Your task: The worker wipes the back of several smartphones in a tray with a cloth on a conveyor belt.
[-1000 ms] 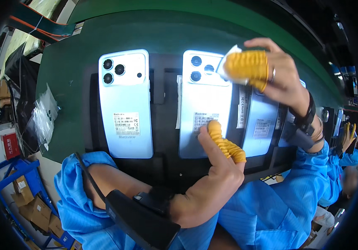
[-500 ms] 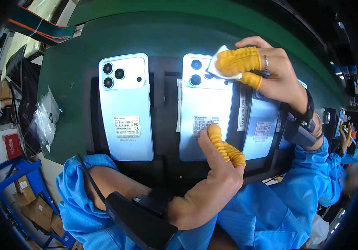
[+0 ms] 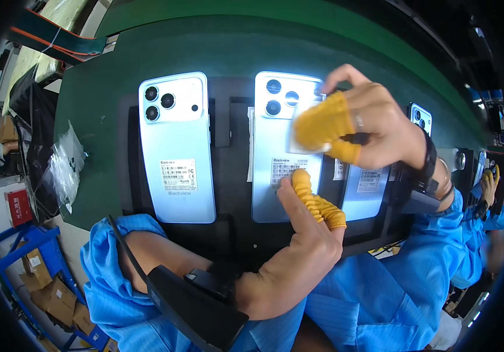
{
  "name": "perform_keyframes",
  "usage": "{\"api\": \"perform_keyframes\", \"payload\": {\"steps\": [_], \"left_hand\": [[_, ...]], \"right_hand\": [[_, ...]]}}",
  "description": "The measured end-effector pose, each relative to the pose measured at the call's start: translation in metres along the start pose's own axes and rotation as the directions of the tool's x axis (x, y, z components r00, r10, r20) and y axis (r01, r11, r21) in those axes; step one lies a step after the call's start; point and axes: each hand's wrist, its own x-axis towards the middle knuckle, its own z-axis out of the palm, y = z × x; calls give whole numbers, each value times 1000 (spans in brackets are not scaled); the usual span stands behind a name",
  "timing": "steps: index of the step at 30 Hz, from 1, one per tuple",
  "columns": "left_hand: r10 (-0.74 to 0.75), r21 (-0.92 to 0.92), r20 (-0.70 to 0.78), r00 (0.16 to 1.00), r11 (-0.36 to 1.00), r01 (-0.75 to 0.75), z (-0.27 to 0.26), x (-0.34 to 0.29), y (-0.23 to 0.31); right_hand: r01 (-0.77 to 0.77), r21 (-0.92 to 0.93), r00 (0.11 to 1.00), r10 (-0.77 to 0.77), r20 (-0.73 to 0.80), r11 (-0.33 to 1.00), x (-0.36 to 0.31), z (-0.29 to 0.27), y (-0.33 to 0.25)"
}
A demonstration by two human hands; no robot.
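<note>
One pale-blue rectangular phone [image 3: 275,144], second from left on the dark-green bench [image 3: 228,47], might skid imo if the yellow-tipped right grip [image 3: 369,120], pinching a white cloth [image 3: 294,144], rubs harder than the left grip [image 3: 308,232] (pinching or not, can't tell) steadies.

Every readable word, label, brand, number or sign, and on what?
I can't quote printed text, only place it:
Pale-blue rectangular left phone: white label; lettering below.
Pale-blue middle phone: white label, partly covered by the left hand.
Pale-blue third phone: white label, too small to read.
Red rectangular box: pale characters.
Elsewhere: too small or blurred.
</note>
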Motion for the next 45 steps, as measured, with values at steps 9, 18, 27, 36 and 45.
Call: {"api": "perform_keyframes", "payload": {"steps": [9, 18, 27, 36, 45], "left_hand": [[46, 47, 4, 999, 998, -47, 1, 2, -2], [-27, 9, -27, 999, 1000, 27, 3, 0, 0], [-106, -131, -53, 993, 986, 98, 5, 0, 5], [-97, -93, -71, 993, 992, 90, 6, -2, 4], [-4, -27, 0, 1000, 1000, 4, 3, -1, -1]], "right_hand": [[-273, -178, 911, 194, -362, 946, -9, -5, 5], [-277, 23, 952, 271, 141, 961, -33, -12, -29], [-247, -178, 933, 185, -308, 952, -13, -36, 5], [-167, -153, 986, 164, -35, 974, -26, -1, -36], [-233, -356, 959, 153, -239, 905, -16, -1, -9]]}}
